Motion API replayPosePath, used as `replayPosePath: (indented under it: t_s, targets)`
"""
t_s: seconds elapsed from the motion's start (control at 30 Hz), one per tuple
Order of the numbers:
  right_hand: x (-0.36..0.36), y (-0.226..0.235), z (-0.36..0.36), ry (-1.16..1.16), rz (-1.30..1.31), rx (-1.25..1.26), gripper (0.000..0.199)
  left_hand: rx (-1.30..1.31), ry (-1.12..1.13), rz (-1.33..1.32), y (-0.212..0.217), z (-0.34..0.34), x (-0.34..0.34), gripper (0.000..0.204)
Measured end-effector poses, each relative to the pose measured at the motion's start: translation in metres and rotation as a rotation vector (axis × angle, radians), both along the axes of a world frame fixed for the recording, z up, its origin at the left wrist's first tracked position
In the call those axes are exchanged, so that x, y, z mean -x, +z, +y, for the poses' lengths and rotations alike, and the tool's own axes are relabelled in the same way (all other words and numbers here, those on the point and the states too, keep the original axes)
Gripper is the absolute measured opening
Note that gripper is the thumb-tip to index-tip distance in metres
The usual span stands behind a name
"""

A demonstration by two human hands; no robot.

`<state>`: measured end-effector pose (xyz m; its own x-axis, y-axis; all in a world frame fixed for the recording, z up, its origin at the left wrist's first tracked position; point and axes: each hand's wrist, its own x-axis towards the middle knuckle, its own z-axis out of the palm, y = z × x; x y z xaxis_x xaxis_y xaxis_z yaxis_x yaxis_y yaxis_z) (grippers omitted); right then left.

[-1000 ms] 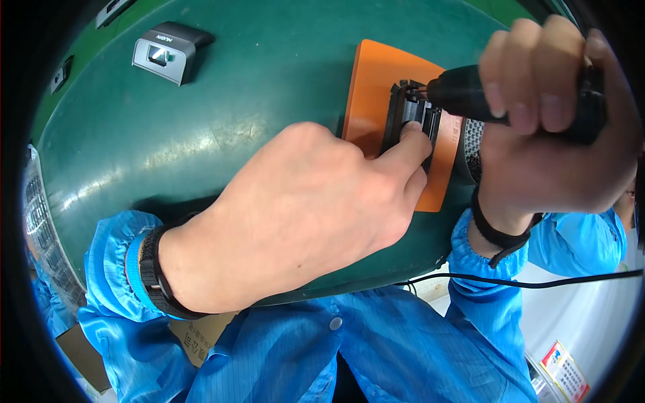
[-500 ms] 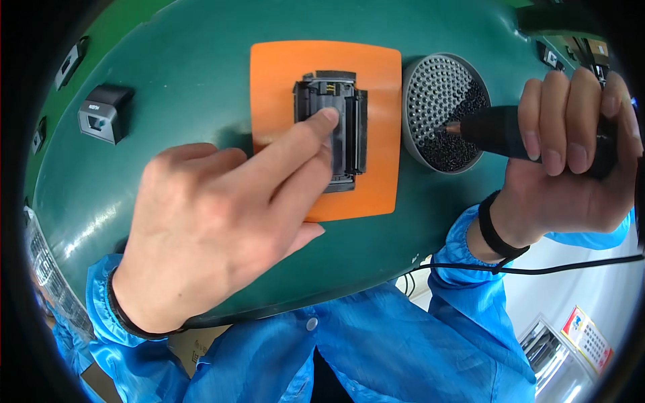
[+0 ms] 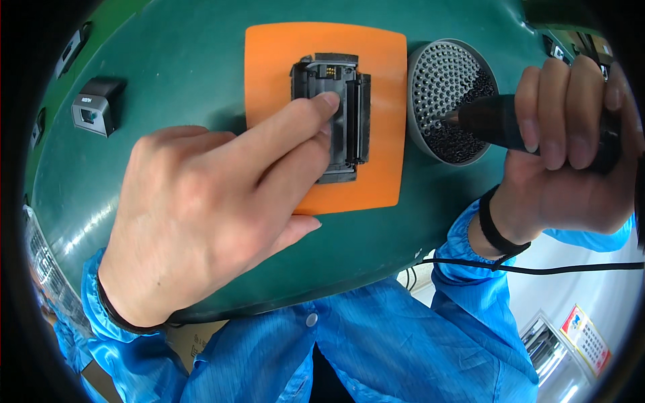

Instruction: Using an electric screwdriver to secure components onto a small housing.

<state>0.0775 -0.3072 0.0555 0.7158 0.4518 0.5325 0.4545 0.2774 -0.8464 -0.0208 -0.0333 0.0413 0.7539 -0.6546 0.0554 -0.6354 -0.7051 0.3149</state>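
Observation:
My left hand (image 3: 201,195) reaches over an open black plastic housing (image 3: 363,121) that lies on an orange mat (image 3: 272,50). Its index fingertip presses into the middle of the housing. The thumb stands apart from the other fingers, which cover the housing's left side. Small gold contacts show near the housing's top end. On the right, my right hand (image 3: 564,148) is closed around a dark electric screwdriver (image 3: 494,122). The bit points left, over a round grey screw tray (image 3: 420,138). Black screws (image 3: 453,144) are heaped in the tray's lower right, beside a grid of small round spots.
A grey-and-black device casing (image 3: 97,107) with a square window sits on the green table (image 3: 181,67) at the left. Similar casings (image 3: 74,50) lie at the far left, and another (image 3: 554,48) at the far right. A black cable (image 3: 557,270) runs by my right wrist.
The mat, housing and tray appear slightly higher in the picture. The screwdriver stays over the tray, its tip a little higher. My left index finger remains on the housing.

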Motion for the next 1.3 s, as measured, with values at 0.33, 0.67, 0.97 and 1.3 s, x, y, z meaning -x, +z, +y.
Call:
replayPosePath:
  t_s: [0.33, 0.67, 0.97, 1.3]
  targets:
    - [-0.009, 0.021, -0.009, 0.118, 0.087, -0.293, 0.031, 0.041, -0.011, 0.026, -0.002, 0.004, -0.002, 0.060]
    - [0.023, 0.013, 0.014, 0.375, 0.026, -0.093, 0.035, 0.097, -0.008, -0.034, -0.003, -0.007, -0.002, 0.061]
    - [0.026, 0.007, 0.019, 0.390, 0.005, -0.069, 0.036, 0.103, 0.007, -0.053, -0.002, -0.007, -0.002, 0.061]
    - [0.024, 0.003, 0.024, 0.413, -0.002, -0.064, 0.038, 0.092, 0.007, -0.049, -0.002, -0.006, -0.003, 0.058]
